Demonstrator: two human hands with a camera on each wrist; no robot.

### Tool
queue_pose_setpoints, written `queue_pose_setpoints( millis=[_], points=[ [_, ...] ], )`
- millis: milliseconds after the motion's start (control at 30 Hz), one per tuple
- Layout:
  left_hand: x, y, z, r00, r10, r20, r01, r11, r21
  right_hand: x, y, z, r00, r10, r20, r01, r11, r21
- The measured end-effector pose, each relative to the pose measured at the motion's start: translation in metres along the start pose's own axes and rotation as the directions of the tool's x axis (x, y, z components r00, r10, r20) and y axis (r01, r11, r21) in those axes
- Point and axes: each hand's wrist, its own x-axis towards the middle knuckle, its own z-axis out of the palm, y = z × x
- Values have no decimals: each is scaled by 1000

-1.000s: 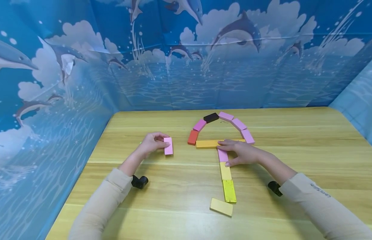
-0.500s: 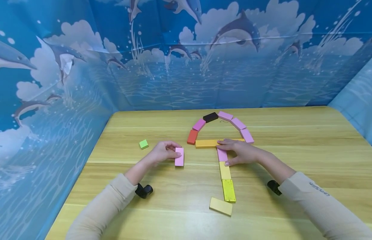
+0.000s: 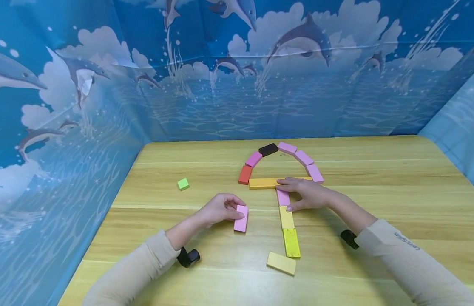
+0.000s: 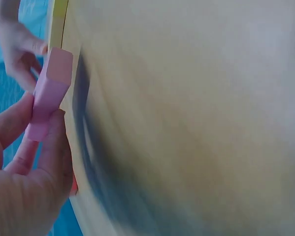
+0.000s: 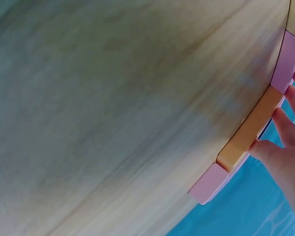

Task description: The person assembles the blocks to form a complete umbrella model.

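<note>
My left hand (image 3: pixel 221 210) pinches a pink block (image 3: pixel 241 221) between thumb and fingers, left of the column of blocks. In the left wrist view that pink block (image 4: pixel 52 91) appears raised over the table. My right hand (image 3: pixel 307 194) rests with spread fingers on the orange bar (image 3: pixel 261 183), its thumb by a cream block (image 3: pixel 286 217). Below the bar run a pink block (image 3: pixel 282 198), the cream one and a yellow block (image 3: pixel 291 243). Over the bar curves an arch with a red block (image 3: pixel 245 175), a black block (image 3: pixel 268 149) and several pink ones.
A cream block (image 3: pixel 281 263) lies slanted near the yellow block's lower end. Farther left sits a small green block (image 3: pixel 183 184). The wooden table (image 3: pixel 393 182) is bounded behind and at the sides by a blue dolphin-print cloth (image 3: pixel 237 106).
The left hand has carried the pink block rightward and nearer the wearer, towards the column. The small green block has come into full view. The right hand stays in place.
</note>
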Motion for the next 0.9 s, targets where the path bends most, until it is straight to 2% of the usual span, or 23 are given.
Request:
queue_pose_setpoints(
  millis=[200,433,700,900],
  points=[
    [-7,-1,15,1000,24,9,-24,999,23,0,1,1,1000,-2,-4,2,1000,-5],
    [-17,-1,33,998,53,-17,-51,996,73,0,0,0,1000,-3,-10,3,1000,-5],
    [-21,-2,43,998,51,-47,-48,996,69,0,-1,-1,1000,1,-8,-1,1000,0],
    [-24,-2,49,995,45,-88,-35,993,113,1,0,-1,1000,12,-1,-12,1000,-1]
  ],
)
